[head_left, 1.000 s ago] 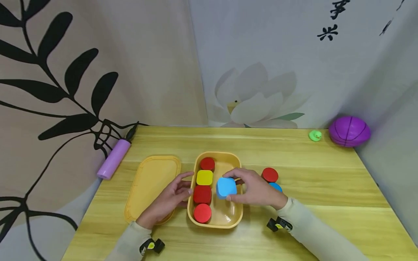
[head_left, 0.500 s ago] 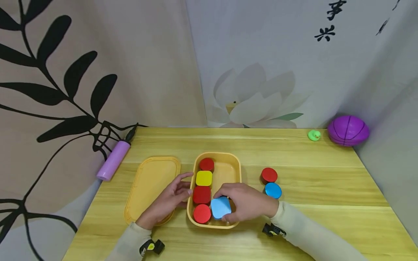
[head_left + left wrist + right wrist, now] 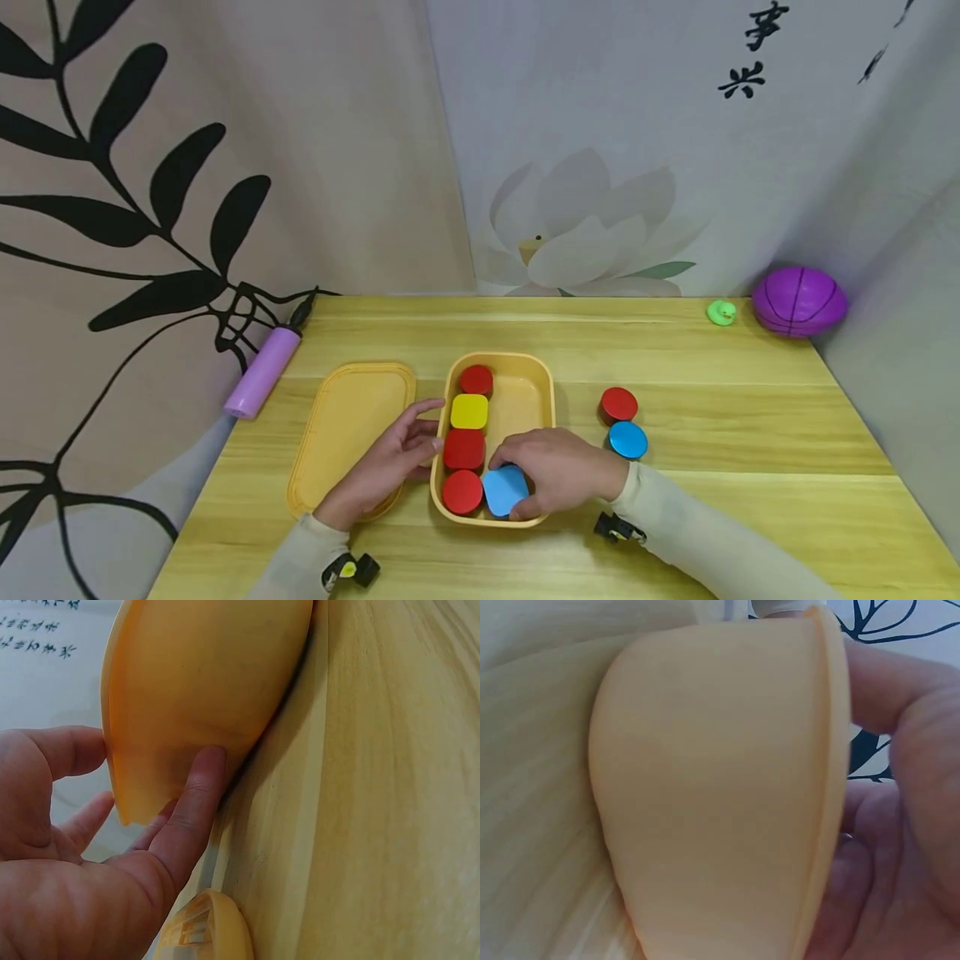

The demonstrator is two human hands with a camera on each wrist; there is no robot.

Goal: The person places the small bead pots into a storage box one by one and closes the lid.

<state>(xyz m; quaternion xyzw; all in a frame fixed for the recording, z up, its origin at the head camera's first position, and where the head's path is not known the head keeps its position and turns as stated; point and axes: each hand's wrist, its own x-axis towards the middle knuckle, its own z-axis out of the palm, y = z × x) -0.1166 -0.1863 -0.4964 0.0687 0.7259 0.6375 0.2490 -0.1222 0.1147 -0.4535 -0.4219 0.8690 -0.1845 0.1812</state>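
My right hand (image 3: 558, 471) is inside the yellow box (image 3: 536, 371), with thumb and fingers pinching a blue rounded-square block (image 3: 504, 492) at its near end. Left of that block, a column in the box holds a red round block (image 3: 462, 492), a red square block (image 3: 463, 450), a yellow square block (image 3: 469, 412) and another red round block (image 3: 476, 380). My left hand (image 3: 382, 467) touches the box's outer left wall (image 3: 195, 690) with loosely extended fingers. In the right wrist view the box wall (image 3: 720, 780) hides the blue block.
The yellow lid (image 3: 352, 417) lies left of the box, partly behind my left hand. Right of the box stand a red round block (image 3: 618, 405) and a blue round block (image 3: 627, 439). A green toy duck (image 3: 722, 312), purple ball (image 3: 799, 302) and purple cylinder (image 3: 264, 372) are at the edges.
My right hand has brought the blue square block down to the box's near end, beside the red round block. My left hand has stayed at the box's left side.
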